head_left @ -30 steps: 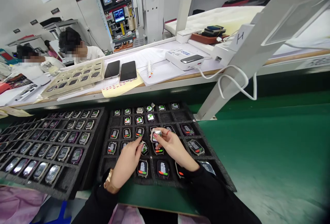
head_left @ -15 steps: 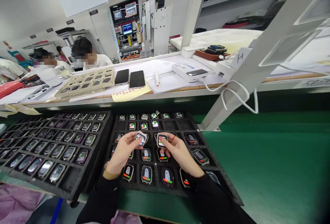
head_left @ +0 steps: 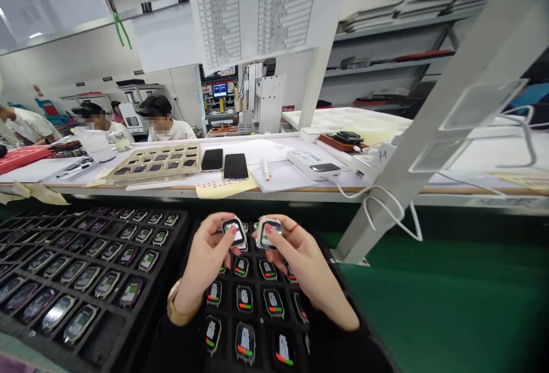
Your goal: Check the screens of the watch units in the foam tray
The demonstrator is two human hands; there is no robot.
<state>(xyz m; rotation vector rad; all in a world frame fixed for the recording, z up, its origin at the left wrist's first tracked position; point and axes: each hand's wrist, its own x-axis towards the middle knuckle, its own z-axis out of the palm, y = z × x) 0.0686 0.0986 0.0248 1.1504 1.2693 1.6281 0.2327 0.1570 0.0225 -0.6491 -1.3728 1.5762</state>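
My left hand grips a smartwatch body by its edges, the thumb lying on its lit screen. In my right hand is another smartwatch body, its thumb also pressed on the screen. Both watches are held side by side, a little apart, above a black foam tray. Square pockets in this tray hold several strapless watches, such as one watch whose lit screen shows red and green at the bottom. My forearms hide part of the tray.
A second black foam tray with several watches lies at left. On the shelf ahead are a beige tray, two phones and a white box with a cable. A slanted post rises at right. Co-workers sit beyond.
My view has tilted up, so the shelf and trays sit lower in the picture. Both hands still hold the watches, now raised a little higher above the tray and tilted differently.
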